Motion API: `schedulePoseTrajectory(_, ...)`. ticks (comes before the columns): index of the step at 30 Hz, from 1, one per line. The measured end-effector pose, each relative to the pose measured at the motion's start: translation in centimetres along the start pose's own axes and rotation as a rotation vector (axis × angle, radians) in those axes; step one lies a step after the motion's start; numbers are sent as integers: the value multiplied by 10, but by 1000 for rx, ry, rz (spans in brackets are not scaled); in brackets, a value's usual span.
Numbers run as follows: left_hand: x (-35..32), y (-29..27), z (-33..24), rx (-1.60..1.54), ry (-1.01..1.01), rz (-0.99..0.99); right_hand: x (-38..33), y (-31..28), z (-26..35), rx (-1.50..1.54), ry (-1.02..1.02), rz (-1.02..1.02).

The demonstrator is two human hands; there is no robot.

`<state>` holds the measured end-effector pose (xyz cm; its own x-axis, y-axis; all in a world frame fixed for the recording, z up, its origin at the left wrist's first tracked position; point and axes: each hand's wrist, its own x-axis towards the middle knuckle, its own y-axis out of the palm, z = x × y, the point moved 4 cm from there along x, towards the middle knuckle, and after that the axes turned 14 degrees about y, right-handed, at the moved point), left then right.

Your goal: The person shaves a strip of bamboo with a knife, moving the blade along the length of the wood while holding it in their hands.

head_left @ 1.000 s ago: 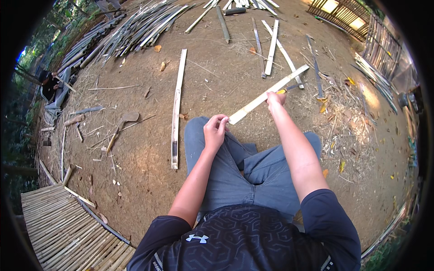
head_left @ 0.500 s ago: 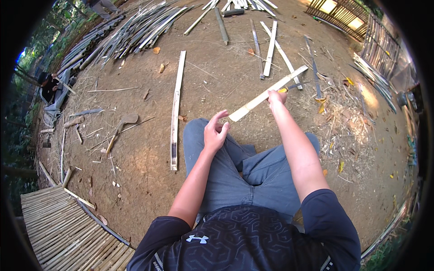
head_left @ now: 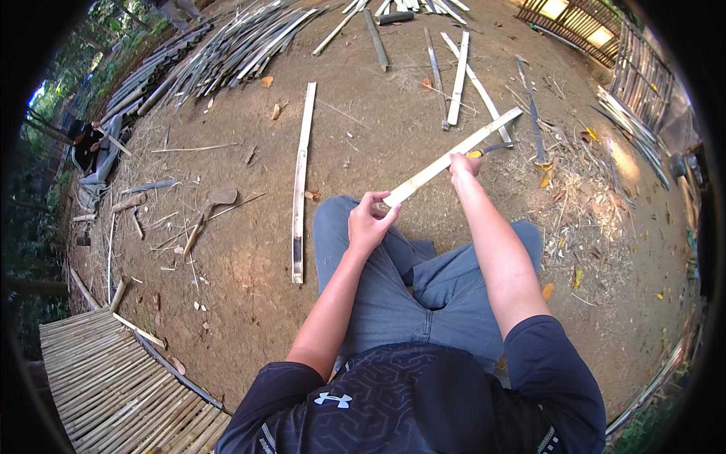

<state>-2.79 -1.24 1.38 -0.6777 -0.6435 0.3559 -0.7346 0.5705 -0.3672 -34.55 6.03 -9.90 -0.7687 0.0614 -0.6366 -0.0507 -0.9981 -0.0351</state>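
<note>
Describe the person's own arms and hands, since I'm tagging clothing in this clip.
Both forearms are bare, with no gloves, watch or rings visible on the left hand or the right hand. Short dark navy sleeves cover the upper arms only.

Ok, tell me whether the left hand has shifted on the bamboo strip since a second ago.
Yes. The left hand has opened; it was clenched around the near end of the bamboo strip, above the left knee.
</note>
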Motion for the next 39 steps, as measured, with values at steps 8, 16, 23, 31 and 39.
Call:
schedulePoseTrajectory(8,-4,-6,3,-39,4,-71,-8,7,4,67,-13,35)
schedulePoseTrajectory(16,2,3,-9,-125,38,-78,11,-3,10,87,-62,-32)
schedulePoseTrajectory(23,-1,-1,-1,-96,59,-97,-20,-3,11,116,16,21)
schedulePoseTrajectory(31,-4,3,12,-296,67,-119,-19,-4,15,113,-56,8)
schedulePoseTrajectory(39,-3,-4,4,-204,64,-83,-135,15,11,117,-11,377)
